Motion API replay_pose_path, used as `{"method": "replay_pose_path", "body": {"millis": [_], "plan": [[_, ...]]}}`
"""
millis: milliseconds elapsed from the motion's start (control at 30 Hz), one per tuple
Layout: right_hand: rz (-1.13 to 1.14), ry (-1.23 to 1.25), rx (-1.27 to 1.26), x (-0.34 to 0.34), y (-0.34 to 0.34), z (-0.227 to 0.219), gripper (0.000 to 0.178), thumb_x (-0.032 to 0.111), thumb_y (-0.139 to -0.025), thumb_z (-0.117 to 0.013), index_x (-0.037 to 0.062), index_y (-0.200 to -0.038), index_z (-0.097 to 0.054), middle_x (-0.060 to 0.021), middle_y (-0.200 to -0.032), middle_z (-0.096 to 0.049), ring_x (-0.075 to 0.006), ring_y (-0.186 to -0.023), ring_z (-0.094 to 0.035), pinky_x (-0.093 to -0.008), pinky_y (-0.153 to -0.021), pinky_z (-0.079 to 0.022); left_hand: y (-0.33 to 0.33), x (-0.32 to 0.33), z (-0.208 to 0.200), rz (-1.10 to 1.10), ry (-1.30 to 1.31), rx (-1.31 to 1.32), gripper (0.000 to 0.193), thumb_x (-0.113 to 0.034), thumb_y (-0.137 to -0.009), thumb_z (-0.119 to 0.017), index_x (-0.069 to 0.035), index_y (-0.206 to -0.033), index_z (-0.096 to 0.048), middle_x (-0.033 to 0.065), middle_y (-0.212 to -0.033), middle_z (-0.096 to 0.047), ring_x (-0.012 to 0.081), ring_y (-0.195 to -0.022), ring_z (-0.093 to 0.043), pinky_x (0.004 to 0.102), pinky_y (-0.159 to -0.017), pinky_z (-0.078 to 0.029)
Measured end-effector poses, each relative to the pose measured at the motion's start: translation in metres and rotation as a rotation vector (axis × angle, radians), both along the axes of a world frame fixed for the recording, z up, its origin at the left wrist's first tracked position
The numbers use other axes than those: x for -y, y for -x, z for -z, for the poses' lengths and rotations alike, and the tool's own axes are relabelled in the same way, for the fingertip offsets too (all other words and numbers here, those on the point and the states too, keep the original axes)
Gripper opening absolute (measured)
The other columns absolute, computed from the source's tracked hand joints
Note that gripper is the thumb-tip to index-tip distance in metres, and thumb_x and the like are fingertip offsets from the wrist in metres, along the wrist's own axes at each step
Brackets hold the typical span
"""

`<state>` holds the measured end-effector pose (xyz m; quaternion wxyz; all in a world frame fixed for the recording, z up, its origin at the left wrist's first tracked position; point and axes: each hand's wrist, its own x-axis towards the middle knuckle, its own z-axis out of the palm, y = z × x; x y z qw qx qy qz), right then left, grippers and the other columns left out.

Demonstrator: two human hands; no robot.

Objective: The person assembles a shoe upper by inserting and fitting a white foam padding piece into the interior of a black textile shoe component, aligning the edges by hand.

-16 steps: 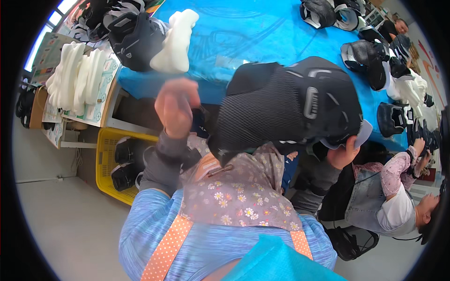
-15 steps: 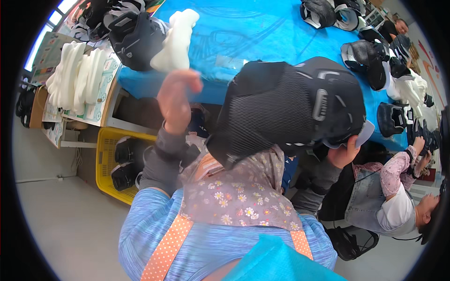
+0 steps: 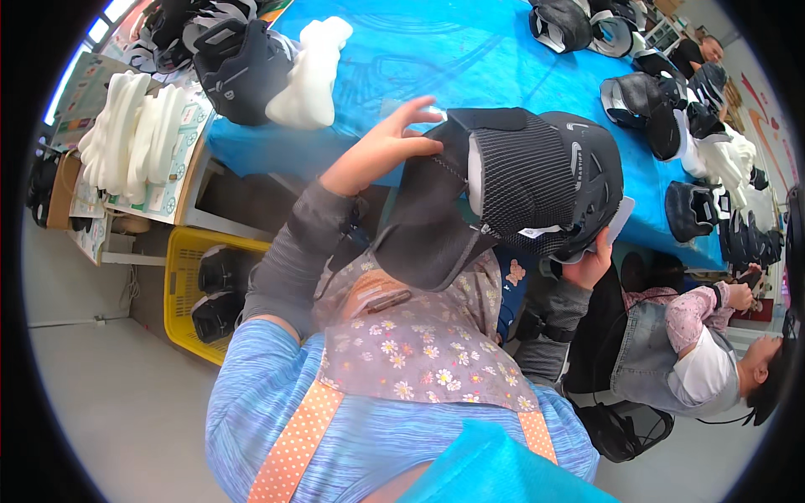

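In front of my chest is a large black boot upper (image 3: pixel 528 180) with ribbed mesh and a moulded front section. Its dark flap hangs open toward me, and a strip of white padding shows inside the opening. My left hand (image 3: pixel 381 151) holds the upper's edge at the left, thumb on the flap and the other fingers partly spread. From beneath, on the right, my right hand (image 3: pixel 591 261) grips the front end, where a pale grey tab (image 3: pixel 619 220) sticks out. Most of the right hand's fingers are hidden under the upper.
A blue-covered table (image 3: pixel 419 50) lies ahead. At its left stand another black upper (image 3: pixel 239 75) and a white foam liner (image 3: pixel 310 75). More foam liners (image 3: pixel 130 134) rest on a side table. A yellow crate (image 3: pixel 180 293) holds black pieces. Co-worker (image 3: pixel 688 352) sits at right.
My left hand has moved right, from the air onto the edge of the boot upper. The flap has opened, showing the inside. The upper and my right hand have shifted slightly left.
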<state>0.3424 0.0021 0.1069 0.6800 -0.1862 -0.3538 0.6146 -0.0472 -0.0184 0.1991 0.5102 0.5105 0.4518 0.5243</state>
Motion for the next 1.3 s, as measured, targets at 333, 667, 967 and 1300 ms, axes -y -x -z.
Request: {"method": "replay_pose_path", "body": {"millis": [333,667,967,1300], "plan": [[0.163,0.238,0.194,0.006,-0.009,0.005,0.037,0.020,-0.101,-0.052,-0.0037,-0.129,-0.054,-0.0147,-0.122,-0.065,-0.0266,-0.109,-0.065,-0.0407,-0.094,-0.052,0.003,0.006,-0.030,0.112,-0.129,-0.662,0.028,-0.019,-0.098,-0.061,0.009,-0.093,-0.066,-0.0063,-0.070,-0.053,0.0046,-0.067,-0.043,0.0238,-0.059,-0.039],[-0.068,-0.351,1.145,0.029,0.061,-0.076,0.037,0.019,-0.097,-0.055,-0.0019,-0.128,-0.055,-0.0121,-0.111,-0.067,-0.0255,-0.103,-0.065,-0.0394,-0.087,-0.054,-0.004,0.055,-0.034,0.082,-0.175,-0.100,0.022,-0.013,-0.092,-0.063,0.002,-0.075,-0.060,-0.0059,-0.065,-0.049,0.0030,-0.064,-0.040,0.0244,-0.053,-0.031],[-0.157,-0.795,1.561,0.070,0.116,-0.064,0.042,0.020,-0.093,-0.058,0.0008,-0.131,-0.054,-0.0103,-0.105,-0.067,-0.0255,-0.099,-0.065,-0.0392,-0.084,-0.053,-0.026,0.076,-0.027,0.571,-0.491,0.287,0.024,0.000,-0.078,-0.068,0.001,-0.058,-0.055,0.0114,-0.054,-0.053,0.0275,-0.046,-0.048,0.0401,-0.047,-0.032],[-0.192,-0.833,1.645,0.078,0.086,-0.081,0.049,0.020,-0.089,-0.060,0.0037,-0.134,-0.053,-0.0083,-0.097,-0.067,-0.0256,-0.094,-0.066,-0.0389,-0.080,-0.053,-0.022,0.089,-0.019,0.738,-0.519,0.313,0.027,0.003,-0.078,-0.071,0.001,-0.057,-0.055,0.0110,-0.057,-0.054,0.0272,-0.047,-0.051,0.0377,-0.046,-0.032]]}}
